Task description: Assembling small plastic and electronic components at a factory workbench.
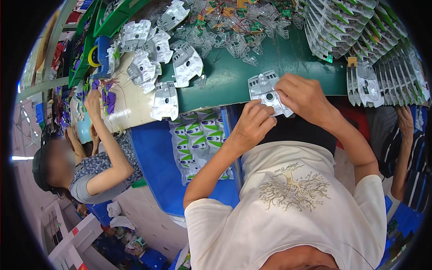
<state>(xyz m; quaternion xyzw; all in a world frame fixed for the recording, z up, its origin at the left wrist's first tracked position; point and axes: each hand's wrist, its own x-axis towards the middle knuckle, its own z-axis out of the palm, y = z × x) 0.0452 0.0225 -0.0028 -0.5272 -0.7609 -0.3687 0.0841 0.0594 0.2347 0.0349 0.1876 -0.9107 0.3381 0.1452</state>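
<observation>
Green-topped workbench (227, 92) surface is running across a busy workroom, its left part turning cream-coloured. At the far left, a co-worker in a dark cap (41, 166) is reaching one raised hand (93, 101) toward purple pieces (109, 100) on the bench. Above these, green bins (118, 18) are standing beside a blue holder with a yellow ring (93, 56). Next, loose grey plastic shells (186, 67) are lying scattered, some overlapping, one resting close to the front edge. Below that edge, a blue crate (155, 153) is holding white-and-green pieces (193, 140). Farther back on the bench, transparent plastic parts (234, 45) are lying in a heap among thin red wires and small green circuit boards.

Right of centre, the person's left hand (254, 123) is gripping the near left side of a grey shell (260, 90) at the bench's front edge, fingers curled. Their right hand (306, 96) is closing, thumb and fingers bent, over the shell's right side; whether it is pinching a small part there is hard to tell. Farther right, more shells (333, 31) are standing in tightly nested rows, near a second co-worker in striped clothing (416, 180).
</observation>
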